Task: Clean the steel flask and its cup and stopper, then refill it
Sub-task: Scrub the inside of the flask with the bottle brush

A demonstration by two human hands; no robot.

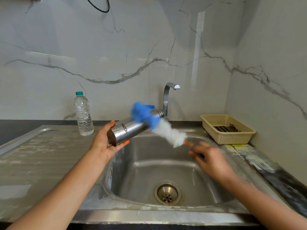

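Steel sink [142, 171]: positioned beneath the flask, likely so drips are caught.
Flask [131, 131]: held tilted over the basin, mouth toward the tap [166, 100], so its outside can be scrubbed.
Brush [167, 133]: blue-and-white bristles laid across the flask's upper body; blurred.
Left hand [103, 143]: wrapped round the flask's base.
Right hand [211, 158]: closed round the brush handle.
Writing: 1 word, "MILTON", is read on the flask.

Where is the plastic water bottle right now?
In the head view, the plastic water bottle stands upright on the drainboard, left of the tap, just beyond the left hand gripping the steel flask.
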